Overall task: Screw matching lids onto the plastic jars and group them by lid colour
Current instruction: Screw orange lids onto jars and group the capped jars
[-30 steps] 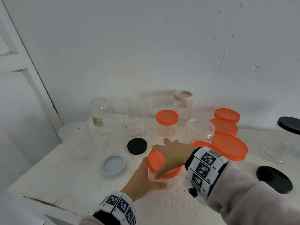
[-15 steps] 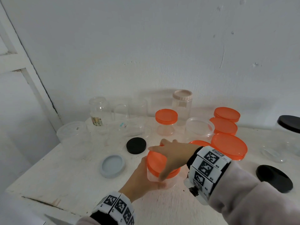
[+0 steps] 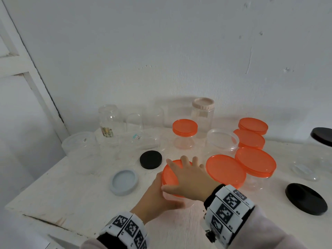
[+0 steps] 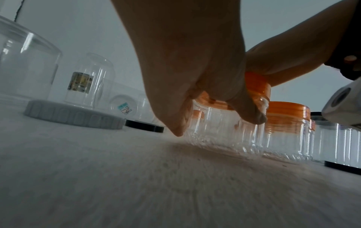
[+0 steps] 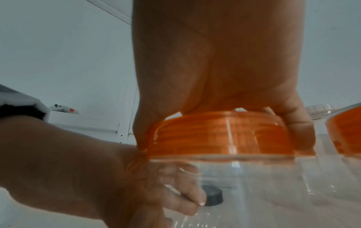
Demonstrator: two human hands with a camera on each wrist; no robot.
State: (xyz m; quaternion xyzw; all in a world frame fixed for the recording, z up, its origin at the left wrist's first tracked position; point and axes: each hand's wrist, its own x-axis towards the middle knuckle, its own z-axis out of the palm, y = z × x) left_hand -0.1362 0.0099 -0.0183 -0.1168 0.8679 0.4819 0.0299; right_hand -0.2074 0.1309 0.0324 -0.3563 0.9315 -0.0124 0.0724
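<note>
A clear ribbed plastic jar stands on the white table in front of me. My left hand grips its side from the left, fingers curled round the wall. An orange lid sits on the jar's mouth. My right hand lies over the lid from above, with thumb and fingers clamped on its rim. The left wrist view shows the same jar under the orange lid. Most of the jar is hidden by both hands in the head view.
Several orange-lidded jars cluster right of my hands, a small one behind. Loose lids: grey, black, black. Open clear jars stand back left, a beige-lidded jar by the wall, a black-lidded jar far right.
My right hand has turned clockwise on the orange lid; its fingers pointed left before and now point away from me. The left hand keeps its hold on the jar.
</note>
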